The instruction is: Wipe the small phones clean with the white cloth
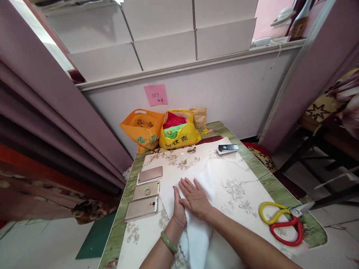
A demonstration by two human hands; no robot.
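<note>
A white cloth (199, 231) lies lengthwise over the middle of the table. Palm down on it rests my right hand (195, 197), its fingers stretched out and slightly spread. My left hand (178, 209) is turned on its side at the cloth's left edge, touching the right hand near the thumb. Its visible thumb or finger points straight forward, while the other fingers are hidden. A green bangle (168, 243) circles the left wrist. Just beyond the hands stands a small white bottle (183, 159).
On the left lie a pink phone (150, 174), a gold phone (138, 191) and a silver-backed phone (141, 209). Scissors (295, 211) lie at right, below a dark phone (228, 147). An orange bag (146, 129) and a filled yellow bag (182, 136) stand at the back.
</note>
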